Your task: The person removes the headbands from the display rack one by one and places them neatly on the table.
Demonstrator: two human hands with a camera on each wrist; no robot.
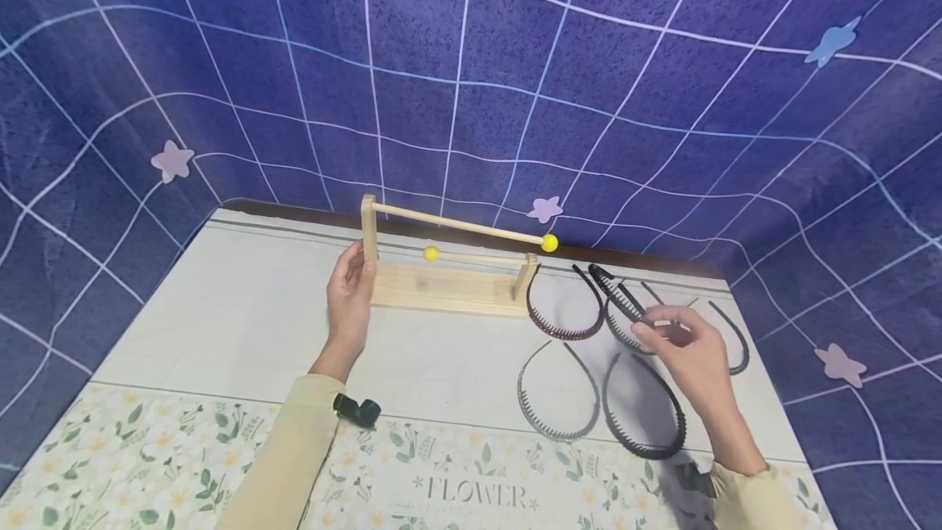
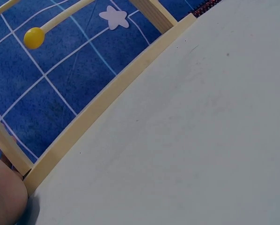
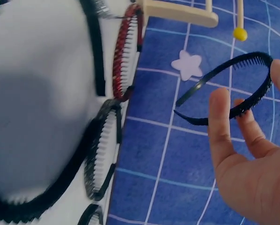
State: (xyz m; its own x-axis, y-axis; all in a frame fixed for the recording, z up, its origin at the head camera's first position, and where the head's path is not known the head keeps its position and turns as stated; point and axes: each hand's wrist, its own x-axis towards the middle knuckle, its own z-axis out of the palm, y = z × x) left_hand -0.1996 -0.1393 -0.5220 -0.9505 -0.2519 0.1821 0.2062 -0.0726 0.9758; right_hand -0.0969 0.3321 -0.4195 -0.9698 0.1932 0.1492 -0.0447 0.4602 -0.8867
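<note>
In the head view my left hand (image 1: 349,301) grips the left upright of a wooden rack (image 1: 441,291) that stands at the back of the table. Two horizontal rods with yellow ball ends extend from its uprights, the longer one higher; both look bare. My right hand (image 1: 695,354) pinches a black toothed headband (image 1: 616,291), raised over others on the table. From the right wrist, this headband (image 3: 259,57) shows as a loop with inner teeth, its two tips pointing away from the fingers. A dark reddish-brown headband (image 1: 562,332) lies beside the rack's right end.
A grey headband (image 1: 559,434) and a black one (image 1: 651,452) lie nearer the front; another dark headband (image 1: 742,358) lies at the far right. Blue gridded cloth (image 1: 456,105) with stars rises behind the table. A floral cloth (image 1: 184,448) covers its front.
</note>
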